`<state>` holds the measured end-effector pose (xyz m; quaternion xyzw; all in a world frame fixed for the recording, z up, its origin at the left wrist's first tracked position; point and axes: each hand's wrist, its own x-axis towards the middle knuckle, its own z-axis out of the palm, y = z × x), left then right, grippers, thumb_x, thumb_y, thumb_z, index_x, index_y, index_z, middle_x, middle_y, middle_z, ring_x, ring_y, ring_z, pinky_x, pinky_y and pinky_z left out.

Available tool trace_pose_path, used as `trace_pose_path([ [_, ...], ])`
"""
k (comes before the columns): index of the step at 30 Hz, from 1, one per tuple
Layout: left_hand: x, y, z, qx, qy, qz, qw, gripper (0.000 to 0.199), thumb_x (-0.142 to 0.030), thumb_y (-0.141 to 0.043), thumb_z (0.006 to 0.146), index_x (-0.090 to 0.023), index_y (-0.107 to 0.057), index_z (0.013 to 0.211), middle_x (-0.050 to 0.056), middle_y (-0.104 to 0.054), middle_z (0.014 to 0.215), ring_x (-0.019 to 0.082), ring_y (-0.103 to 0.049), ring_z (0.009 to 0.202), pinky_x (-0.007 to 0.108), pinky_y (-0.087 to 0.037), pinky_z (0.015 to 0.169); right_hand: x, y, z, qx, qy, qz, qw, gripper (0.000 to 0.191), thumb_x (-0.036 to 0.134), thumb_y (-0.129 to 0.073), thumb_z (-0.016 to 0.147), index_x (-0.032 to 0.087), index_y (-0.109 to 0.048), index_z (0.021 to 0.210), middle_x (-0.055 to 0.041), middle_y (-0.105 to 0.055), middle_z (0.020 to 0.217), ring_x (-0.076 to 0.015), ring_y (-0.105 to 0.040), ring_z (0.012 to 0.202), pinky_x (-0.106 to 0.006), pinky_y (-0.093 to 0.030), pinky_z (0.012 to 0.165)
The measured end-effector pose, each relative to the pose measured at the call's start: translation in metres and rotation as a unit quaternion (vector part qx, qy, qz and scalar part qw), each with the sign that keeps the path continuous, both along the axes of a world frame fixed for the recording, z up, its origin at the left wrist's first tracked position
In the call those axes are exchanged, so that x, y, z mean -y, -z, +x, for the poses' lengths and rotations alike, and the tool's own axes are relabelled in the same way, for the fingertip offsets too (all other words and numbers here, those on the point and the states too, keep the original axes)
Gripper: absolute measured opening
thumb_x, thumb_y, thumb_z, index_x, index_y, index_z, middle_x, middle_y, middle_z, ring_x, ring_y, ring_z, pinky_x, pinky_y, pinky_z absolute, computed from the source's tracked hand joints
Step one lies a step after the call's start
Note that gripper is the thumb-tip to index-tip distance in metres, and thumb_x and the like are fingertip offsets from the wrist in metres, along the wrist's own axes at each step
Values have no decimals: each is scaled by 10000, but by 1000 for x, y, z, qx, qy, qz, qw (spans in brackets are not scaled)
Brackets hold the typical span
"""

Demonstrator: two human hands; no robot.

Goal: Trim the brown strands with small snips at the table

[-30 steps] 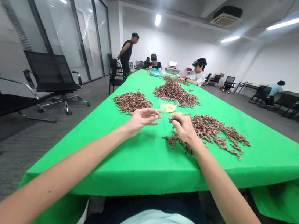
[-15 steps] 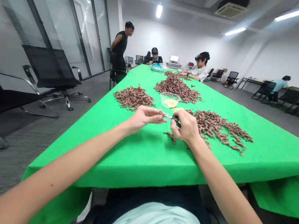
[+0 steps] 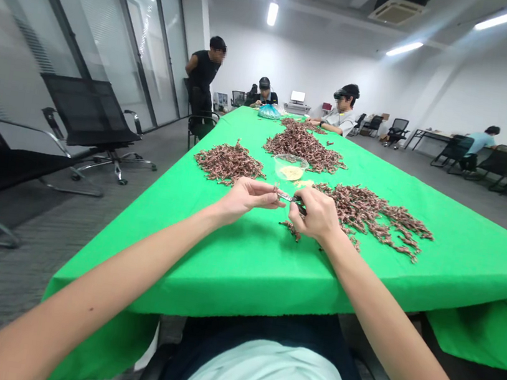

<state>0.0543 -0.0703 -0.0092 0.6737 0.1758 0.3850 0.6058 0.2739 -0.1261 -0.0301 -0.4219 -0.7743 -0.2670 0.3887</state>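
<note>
Head view: a small metal tool [image 3: 287, 198], too small to tell whether tweezers or snips, is pinched in the right hand [image 3: 318, 215], its tip at a small brown sprig [image 3: 276, 189] held between thumb and fingers of the left hand [image 3: 247, 195]. The two hands are close together, nearly touching, each closed on what it holds, just in front of the clear plastic bowl [image 3: 290, 167] of pale yellow material [image 3: 291, 173]. Taking that bowl as the mark, one heap of brown sprigs [image 3: 372, 216] lies to its right, another [image 3: 229, 163] to its left and a third [image 3: 304, 148] beyond it, all on the green-covered bench [image 3: 468, 270]. The sprig looks thin and brittle, so too hard a squeeze could snap it. A slip of the tool could flick bits away or jab a fingertip, and a piece dropped there could be lost among the heap under the right hand.
</note>
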Motion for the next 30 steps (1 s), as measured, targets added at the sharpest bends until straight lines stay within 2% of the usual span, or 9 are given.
trace_pose_path([
  [11,2,0,0,6,-46,48,998,439,-435,-904,696,-140,-817,1008,141,-799,1045,273,-785,892,417,-630,879,4,-1,-8,-40,23,-75,996,243,368,-444,915,197,-599,841,-67,-654,734,-199,-570,668,-322,-394,651],
  [17,7,-5,1,10,-85,88,992,430,-418,-914,677,-139,-826,992,138,-793,1076,289,-773,955,460,-613,954,7,-3,-15,-81,12,-96,992,247,345,-440,914,201,-599,790,-53,-648,683,-181,-553,600,-316,-366,629],
  [30,6,-4,2,22,-105,98,989,398,-378,-929,654,-148,-831,963,131,-794,1076,307,-767,996,504,-586,1019,7,-3,-18,-110,12,-121,986,272,347,-458,913,213,-594,720,-42,-628,636,-176,-534,567,-319,-348,617],
])
